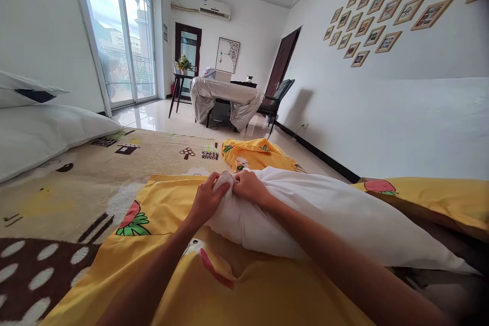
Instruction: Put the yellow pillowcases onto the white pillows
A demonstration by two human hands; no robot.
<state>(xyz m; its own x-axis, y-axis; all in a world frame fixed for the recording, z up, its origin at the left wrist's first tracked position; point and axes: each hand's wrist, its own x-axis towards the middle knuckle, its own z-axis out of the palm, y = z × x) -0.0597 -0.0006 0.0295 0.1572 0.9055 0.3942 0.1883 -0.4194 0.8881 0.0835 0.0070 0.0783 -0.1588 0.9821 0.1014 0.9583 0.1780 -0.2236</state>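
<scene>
A white pillow lies across a yellow printed pillowcase, which is spread flat on the bed. My left hand grips the pillow's left end, its fingers and thumb pinching a corner. Right beside it, my right hand is closed on the same end of the pillow. Just beyond my hands, a bunched orange-yellow cloth with a carrot-like print rests on the bed. The pillow's far right end runs toward the lower right.
Two white pillows, one in front, are at the left on a patterned beige blanket. More yellow fabric lies at the right. Past the bed stand a covered table, a black chair and a stool with a potted plant.
</scene>
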